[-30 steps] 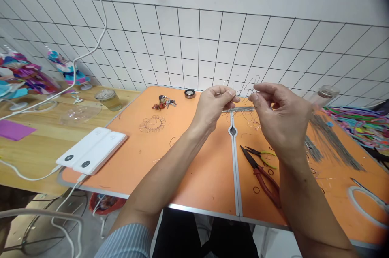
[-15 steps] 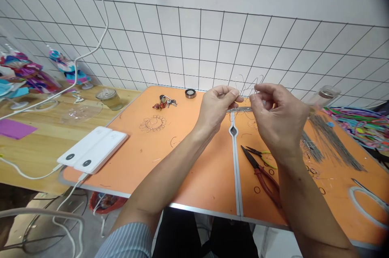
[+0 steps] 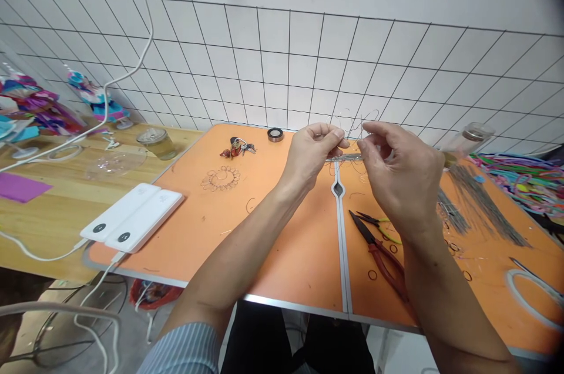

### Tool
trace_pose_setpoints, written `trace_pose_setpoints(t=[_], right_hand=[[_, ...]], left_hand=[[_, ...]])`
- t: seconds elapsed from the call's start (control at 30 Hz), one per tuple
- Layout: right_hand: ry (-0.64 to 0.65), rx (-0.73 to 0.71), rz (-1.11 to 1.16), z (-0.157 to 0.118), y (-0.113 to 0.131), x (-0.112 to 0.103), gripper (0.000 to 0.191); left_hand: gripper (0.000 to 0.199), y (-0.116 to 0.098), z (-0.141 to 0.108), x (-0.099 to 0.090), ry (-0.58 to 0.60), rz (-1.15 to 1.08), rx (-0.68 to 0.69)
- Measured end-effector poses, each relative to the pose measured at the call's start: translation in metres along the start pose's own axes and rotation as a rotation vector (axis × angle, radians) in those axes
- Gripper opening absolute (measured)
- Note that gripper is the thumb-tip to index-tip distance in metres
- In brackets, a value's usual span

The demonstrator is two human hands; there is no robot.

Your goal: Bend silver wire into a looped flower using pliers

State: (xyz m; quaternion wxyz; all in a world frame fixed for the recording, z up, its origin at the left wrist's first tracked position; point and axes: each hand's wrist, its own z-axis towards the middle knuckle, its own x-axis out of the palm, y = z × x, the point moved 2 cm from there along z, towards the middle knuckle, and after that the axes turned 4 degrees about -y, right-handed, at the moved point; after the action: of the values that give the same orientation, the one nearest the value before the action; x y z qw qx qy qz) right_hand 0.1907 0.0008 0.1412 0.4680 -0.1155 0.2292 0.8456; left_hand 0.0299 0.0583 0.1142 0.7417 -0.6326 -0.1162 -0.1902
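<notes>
Near the back of the orange table (image 3: 273, 268), my left hand (image 3: 315, 151) pinches a thin looped wire (image 3: 348, 117) between thumb and fingers. My right hand (image 3: 396, 165) is just to its right, thumb and index finger bent close around the wire's right side; whether they touch it is too fine to tell. Thin loops of the wire stand up above and between both hands. Beneath them lies a bundle of straight wires (image 3: 346, 158). Nearer me and to the right are red-handled pliers (image 3: 379, 250) and smaller yellow-handled pliers (image 3: 374, 220).
A flower-shaped wire ring (image 3: 221, 178), a dark tape roll (image 3: 275, 135) and a small figure (image 3: 237, 148) lie left. White power banks (image 3: 132, 217) rest at the left edge. Right are wire bundles (image 3: 489, 206), a clear jar (image 3: 469, 142) and a pale coil (image 3: 529, 303).
My right thumb and index finger have moved slightly left and stand a little farther apart. The wire loops between my hands have shifted slightly left.
</notes>
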Motion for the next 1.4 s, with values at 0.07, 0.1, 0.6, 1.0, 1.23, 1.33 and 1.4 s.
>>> trace_pose_setpoints(t=[0.07, 0.1, 0.6, 1.0, 1.23, 1.33, 1.4], right_hand=[[-0.016, -0.008, 0.008, 0.000, 0.001, 0.000, 0.020], [-0.025, -0.022, 0.002, 0.000, 0.001, 0.001, 0.019], [0.006, -0.039, -0.160, -0.005, 0.011, 0.007, 0.024], [0.035, 0.051, -0.118, -0.004, 0.012, 0.006, 0.021], [0.024, 0.089, -0.077, -0.002, 0.011, 0.004, 0.019], [0.031, 0.095, -0.080, -0.002, 0.012, 0.004, 0.018], [0.044, 0.104, -0.091, -0.002, 0.012, 0.005, 0.018]], left_hand=[[0.028, 0.001, 0.000, 0.000, 0.000, 0.002, 0.012], [0.027, 0.001, 0.000, 0.000, -0.001, -0.001, 0.016], [0.022, 0.010, -0.001, 0.005, -0.038, -0.087, 0.092], [0.021, 0.008, -0.003, 0.008, -0.053, -0.104, 0.079], [0.021, 0.010, -0.003, 0.007, -0.029, -0.098, 0.093], [0.022, 0.011, -0.004, 0.008, -0.036, -0.087, 0.090], [0.022, 0.011, -0.004, 0.008, -0.043, -0.082, 0.086]])
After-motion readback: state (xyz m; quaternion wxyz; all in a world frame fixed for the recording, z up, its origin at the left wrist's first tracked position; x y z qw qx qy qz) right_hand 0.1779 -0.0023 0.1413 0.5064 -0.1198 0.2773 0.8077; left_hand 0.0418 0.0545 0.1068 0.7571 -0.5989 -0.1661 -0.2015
